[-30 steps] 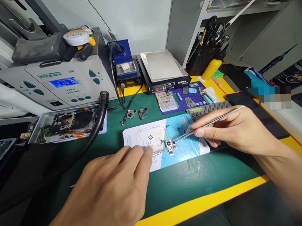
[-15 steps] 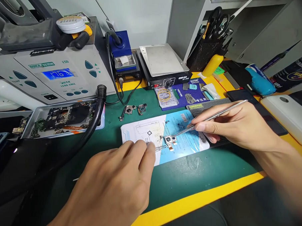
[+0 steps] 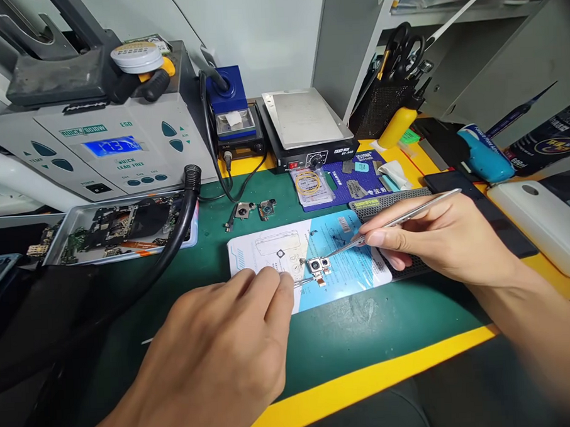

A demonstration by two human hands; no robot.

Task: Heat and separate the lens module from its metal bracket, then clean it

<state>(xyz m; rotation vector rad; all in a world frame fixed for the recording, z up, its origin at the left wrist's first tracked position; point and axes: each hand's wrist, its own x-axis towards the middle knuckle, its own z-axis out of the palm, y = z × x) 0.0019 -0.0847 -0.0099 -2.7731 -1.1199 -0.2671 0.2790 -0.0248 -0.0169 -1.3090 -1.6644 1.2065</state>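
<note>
A small dual-lens phone camera module (image 3: 316, 264) with copper-coloured connector tabs lies on a white and blue printed card (image 3: 258, 255). My right hand (image 3: 423, 239) is closed on slim metal tweezers (image 3: 399, 221), whose tips reach the module's right lens. From the left, my left hand (image 3: 238, 341) is closed on a second pair of metal tweezers (image 3: 303, 282); their tips meet the module's lower left side, and the hand hides the rest of them. Behind the card, two more camera modules (image 3: 242, 210) rest on the green mat (image 3: 338, 349).
A hot air station (image 3: 116, 145) stands at the back left, its black hose (image 3: 173, 237) curving over a tray of circuit boards (image 3: 62, 239). Further back are a soldering iron stand (image 3: 227, 93) and a heating plate (image 3: 304, 121). A black phone (image 3: 503, 229) lies right.
The view has shifted slightly. The station's display digits have changed. Both hands keep nearly the same pose, with the tweezers still at the camera module.
</note>
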